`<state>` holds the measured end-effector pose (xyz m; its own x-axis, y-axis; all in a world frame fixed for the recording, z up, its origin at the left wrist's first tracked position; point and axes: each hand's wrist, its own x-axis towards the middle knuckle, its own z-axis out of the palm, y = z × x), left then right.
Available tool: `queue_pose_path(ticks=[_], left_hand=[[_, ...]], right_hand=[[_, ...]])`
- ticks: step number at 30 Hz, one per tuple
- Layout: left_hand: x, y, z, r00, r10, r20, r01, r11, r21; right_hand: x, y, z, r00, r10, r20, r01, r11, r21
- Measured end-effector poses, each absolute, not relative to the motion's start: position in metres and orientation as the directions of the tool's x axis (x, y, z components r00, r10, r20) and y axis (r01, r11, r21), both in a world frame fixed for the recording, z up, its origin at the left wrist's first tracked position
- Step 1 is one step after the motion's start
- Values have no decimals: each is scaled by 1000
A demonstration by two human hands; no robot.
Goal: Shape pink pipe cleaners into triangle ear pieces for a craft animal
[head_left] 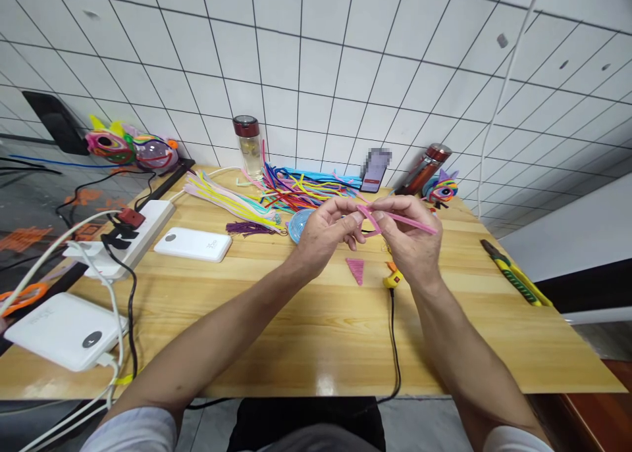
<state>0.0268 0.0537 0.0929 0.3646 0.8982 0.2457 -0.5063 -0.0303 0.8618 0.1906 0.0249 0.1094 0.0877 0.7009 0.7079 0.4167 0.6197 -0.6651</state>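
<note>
Pink strip (370, 220) — bent — in both hands (320, 238), above the table (306, 327)

Our bare left forearm (222, 330) and right forearm (464, 343) extend forward and converge. Our left hand (323, 235) is raised in a pinch, thumb pointing inward, lower fingers curled; our right hand (413, 241), close beside it, pinches likewise, thumb set against bent fingers, its fingertips near the left's.
</note>
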Motion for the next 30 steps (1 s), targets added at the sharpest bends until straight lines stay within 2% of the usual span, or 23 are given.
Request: queue_pose_path(ticks=[2,4,8,12,16,20,23,26,30], left_hand=[[27,53,93,306,925,225,-480,-54,876],[27,53,94,271,942,200,-467,-53,883],[26,52,97,308,935,177,-463,-15,886],[26,53,98,331,932,149,-441,13,898],[26,54,98,335,932,139,-437,23,899],[25,55,97,333,932,144,-422,10,907],[24,57,95,323,931,170,-384,-35,923],[25,58,92,319,929,190,-323,-81,943],[27,56,88,347,904,249,-280,-153,948]], right_hand=[[190,24,111,78,668,740,469,631,-619],[189,22,113,50,602,797,564,642,-520],[189,20,117,-60,509,859,725,614,-313],[189,19,115,-153,482,863,767,608,-204],[190,19,113,-237,430,871,735,665,-129],[192,22,113,-282,393,875,684,722,-104],[194,25,112,-319,430,844,673,730,-117],[196,26,113,-307,516,799,703,690,-176],[197,24,116,-187,572,799,713,639,-291]])
